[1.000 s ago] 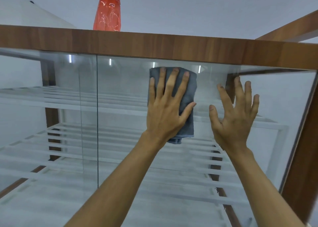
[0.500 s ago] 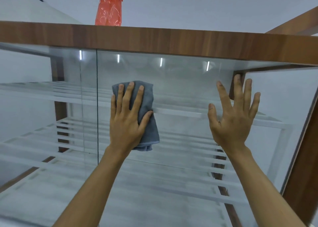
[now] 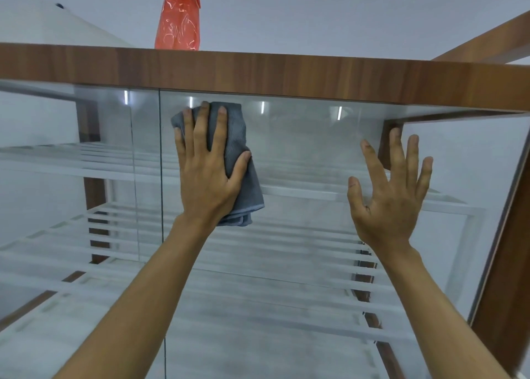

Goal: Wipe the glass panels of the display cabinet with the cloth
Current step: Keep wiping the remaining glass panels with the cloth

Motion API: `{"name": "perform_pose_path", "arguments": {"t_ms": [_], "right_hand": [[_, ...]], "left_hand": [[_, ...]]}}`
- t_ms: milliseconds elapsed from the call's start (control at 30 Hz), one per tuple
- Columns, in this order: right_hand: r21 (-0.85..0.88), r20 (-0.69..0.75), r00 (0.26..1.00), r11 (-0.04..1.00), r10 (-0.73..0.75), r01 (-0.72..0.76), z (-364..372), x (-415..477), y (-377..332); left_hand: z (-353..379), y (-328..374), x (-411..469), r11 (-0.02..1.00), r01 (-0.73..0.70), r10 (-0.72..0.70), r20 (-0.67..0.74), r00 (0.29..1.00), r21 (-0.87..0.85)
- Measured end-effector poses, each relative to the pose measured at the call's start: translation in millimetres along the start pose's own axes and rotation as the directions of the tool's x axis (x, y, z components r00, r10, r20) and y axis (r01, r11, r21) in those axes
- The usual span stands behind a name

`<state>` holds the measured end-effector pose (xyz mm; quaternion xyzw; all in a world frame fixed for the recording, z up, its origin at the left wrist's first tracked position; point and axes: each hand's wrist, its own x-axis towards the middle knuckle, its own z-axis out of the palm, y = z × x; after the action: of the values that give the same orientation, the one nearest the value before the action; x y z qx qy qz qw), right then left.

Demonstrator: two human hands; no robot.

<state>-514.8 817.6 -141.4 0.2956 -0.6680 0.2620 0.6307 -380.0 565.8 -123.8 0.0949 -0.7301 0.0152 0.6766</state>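
A folded grey cloth (image 3: 240,160) lies flat against the right-hand glass panel (image 3: 301,154) of the display cabinet, close under the wooden top rail (image 3: 286,74). My left hand (image 3: 208,172) presses on the cloth with fingers spread and the thumb hooked over its right edge. My right hand (image 3: 390,195) rests flat on the same panel further right, fingers apart, holding nothing. The panel's left edge, a vertical seam (image 3: 161,177), runs just left of the cloth.
A red spray bottle (image 3: 177,20) stands on the cabinet top. White slatted shelves (image 3: 258,252) show behind the glass. A wooden post (image 3: 507,264) frames the right side, and another glass panel (image 3: 57,177) lies to the left.
My left hand slid the cloth left and down from beside my right hand, then up to just under the top rail. My right hand has stayed flat on the glass.
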Motion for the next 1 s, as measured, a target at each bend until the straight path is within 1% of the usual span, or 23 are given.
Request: {"name": "perform_pose_path", "arguments": {"t_ms": [200,367,500,567,733,867,1000], "right_hand": [[0.012,0.006,1.000,1.000,0.002,-0.002,-1,0,1],[0.015,0.010,1.000,1.000,-0.019,0.019,-3,0,3],[0.026,0.012,1.000,0.999,-0.024,0.024,-4,-1,3],[0.036,0.017,1.000,0.999,-0.022,0.021,-4,-1,3],[0.056,0.025,1.000,0.998,-0.003,0.002,-3,-1,2],[0.063,0.022,1.000,0.998,0.009,-0.011,-3,-2,1],[0.069,0.026,0.999,0.997,0.033,-0.035,-7,-10,-1]], "left_hand": [[14,50,9,0.993,-0.116,0.115,0.037,0.993,0.029],[28,91,-4,0.974,-0.222,0.218,0.097,0.971,0.034],[32,108,-27,0.949,-0.311,0.300,0.159,0.941,0.052],[32,107,-38,0.942,-0.329,0.314,0.171,0.934,0.064],[21,69,-60,0.958,-0.276,0.261,0.173,0.950,0.073],[3,16,-75,0.983,-0.150,0.132,0.160,0.978,0.105],[-13,-23,-72,0.998,-0.006,-0.001,0.128,0.992,0.059]]}}
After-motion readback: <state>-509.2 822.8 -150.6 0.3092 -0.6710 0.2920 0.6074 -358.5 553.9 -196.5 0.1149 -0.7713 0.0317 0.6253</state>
